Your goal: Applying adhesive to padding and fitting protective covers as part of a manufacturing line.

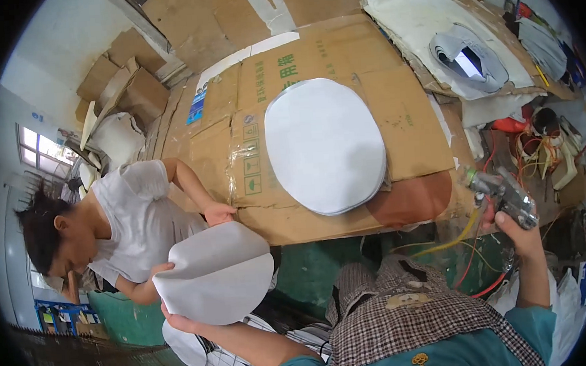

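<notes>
My left hand [181, 321] grips the lower left edge of a white oval sheet [223, 298], which is creased across its middle and held off the table's near edge. My right hand [512, 228] is wrapped round a metal spray gun [505, 197] with a clear fitting and hoses, at the right end of the table. On the cardboard lies a stack of similar white oval sheets [324, 144], between my two hands and farther back. A co-worker's hand [220, 213] is by the far edge of the sheet I hold.
Cardboard [241, 206] covers the worktable, with a brown stained patch [411, 199] near its front edge. A co-worker [133, 199] leans in at the left. Yellow and red hoses [467, 233] hang beside my right arm. A white roll with a phone [468, 63] lies at the back right.
</notes>
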